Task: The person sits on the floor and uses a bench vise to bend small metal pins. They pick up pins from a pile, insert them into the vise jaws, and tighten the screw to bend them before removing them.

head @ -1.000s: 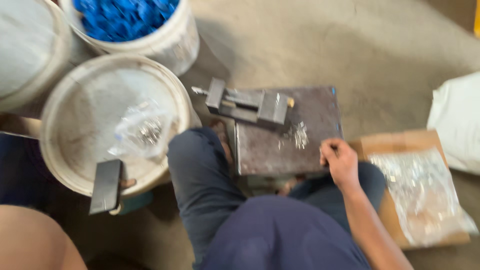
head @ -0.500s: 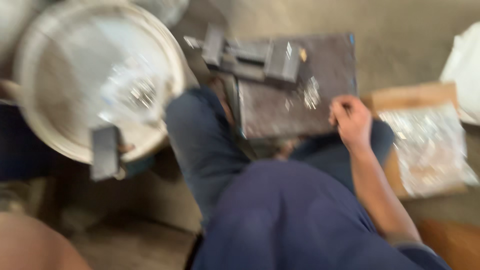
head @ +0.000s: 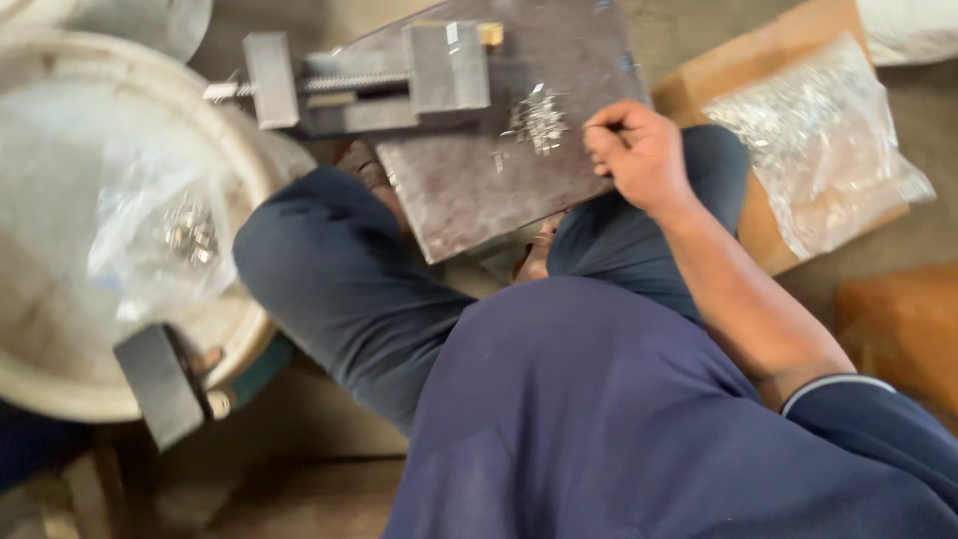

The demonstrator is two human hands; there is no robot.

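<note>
A white bucket [head: 60,329] sits left of a dark steel plate [head: 479,170] carrying a small vise [head: 369,75]. The right hand [head: 639,155] rests on the plate's edge, fingers [head: 604,135] curled together beside tiny metal parts [head: 539,120].

Matt steel plate [head: 479,190], shiny metal bits [head: 539,120]

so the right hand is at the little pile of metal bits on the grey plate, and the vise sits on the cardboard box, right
Not quite. The head view shows the vise on the grey plate itself, not the cardboard box. The right hand is indeed at the small metal pieces.
</note>
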